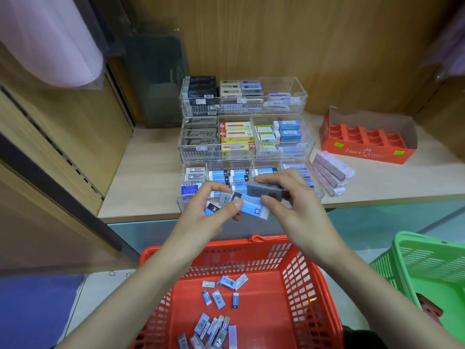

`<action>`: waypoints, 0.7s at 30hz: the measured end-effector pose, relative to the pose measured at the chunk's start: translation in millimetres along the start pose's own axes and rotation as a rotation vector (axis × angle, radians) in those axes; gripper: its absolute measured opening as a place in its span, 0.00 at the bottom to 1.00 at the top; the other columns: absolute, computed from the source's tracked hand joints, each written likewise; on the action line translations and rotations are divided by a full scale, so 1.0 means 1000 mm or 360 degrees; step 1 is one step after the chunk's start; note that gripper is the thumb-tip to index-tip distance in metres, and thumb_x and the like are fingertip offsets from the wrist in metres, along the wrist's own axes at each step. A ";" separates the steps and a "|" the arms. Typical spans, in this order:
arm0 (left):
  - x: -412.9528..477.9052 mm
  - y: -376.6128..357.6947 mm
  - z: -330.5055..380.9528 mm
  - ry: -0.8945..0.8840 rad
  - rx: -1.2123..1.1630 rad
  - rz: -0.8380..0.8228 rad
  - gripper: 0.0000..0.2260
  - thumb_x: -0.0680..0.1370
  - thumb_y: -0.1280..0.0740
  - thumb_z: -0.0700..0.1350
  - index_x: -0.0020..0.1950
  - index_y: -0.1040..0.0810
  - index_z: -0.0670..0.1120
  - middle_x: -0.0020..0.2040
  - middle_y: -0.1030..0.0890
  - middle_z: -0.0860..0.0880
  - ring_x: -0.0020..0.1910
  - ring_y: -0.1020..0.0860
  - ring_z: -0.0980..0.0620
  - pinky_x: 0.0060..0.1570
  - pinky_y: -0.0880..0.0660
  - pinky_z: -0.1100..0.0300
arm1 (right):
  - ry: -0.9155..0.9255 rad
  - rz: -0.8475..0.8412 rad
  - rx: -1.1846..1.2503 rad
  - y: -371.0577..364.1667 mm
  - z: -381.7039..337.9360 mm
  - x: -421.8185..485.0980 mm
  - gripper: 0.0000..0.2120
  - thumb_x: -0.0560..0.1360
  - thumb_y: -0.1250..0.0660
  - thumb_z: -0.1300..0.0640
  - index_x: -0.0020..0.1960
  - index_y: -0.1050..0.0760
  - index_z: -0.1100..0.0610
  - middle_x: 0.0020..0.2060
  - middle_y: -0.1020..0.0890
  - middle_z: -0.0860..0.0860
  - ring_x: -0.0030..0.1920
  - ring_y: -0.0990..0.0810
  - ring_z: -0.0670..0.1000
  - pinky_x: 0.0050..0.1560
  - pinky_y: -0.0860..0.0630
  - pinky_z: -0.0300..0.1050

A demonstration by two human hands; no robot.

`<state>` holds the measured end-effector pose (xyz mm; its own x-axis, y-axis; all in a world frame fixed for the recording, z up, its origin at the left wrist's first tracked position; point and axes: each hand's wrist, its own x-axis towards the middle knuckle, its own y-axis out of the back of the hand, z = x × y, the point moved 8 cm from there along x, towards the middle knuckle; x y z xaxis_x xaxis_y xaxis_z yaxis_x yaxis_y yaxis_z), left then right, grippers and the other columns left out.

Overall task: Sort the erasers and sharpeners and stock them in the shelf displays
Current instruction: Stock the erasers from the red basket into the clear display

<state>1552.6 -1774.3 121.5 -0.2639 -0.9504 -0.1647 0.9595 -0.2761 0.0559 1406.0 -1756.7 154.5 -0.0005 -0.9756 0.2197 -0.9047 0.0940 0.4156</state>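
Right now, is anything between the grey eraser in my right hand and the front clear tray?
Nothing visible: the right hand holds the grey eraser over the open-topped front tray; the left hand holds blue erasers alongside.

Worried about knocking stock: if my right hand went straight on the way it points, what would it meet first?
Likely the blue-sleeved eraser in the left hand, just ahead of the right hand and its grey block; depth is unclear.

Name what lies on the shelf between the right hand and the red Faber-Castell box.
A pile of pink packs, shown in the head view.
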 end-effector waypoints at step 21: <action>0.024 0.032 0.011 -0.0042 -0.0189 0.0217 0.08 0.76 0.33 0.45 0.53 0.28 0.48 0.30 0.21 0.50 0.22 0.41 0.57 0.22 0.42 0.68 | -0.0425 0.0329 0.0641 0.012 0.031 0.010 0.14 0.70 0.31 0.73 0.50 0.22 0.58 0.41 0.21 0.48 0.37 0.17 0.45 0.41 0.24 0.33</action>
<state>1575.8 -1807.7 130.3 -0.1314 -0.9817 -0.1377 0.9911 -0.1269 -0.0409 1382.4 -1771.9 134.5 -0.2576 -0.9662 0.0069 -0.9662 0.2576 0.0034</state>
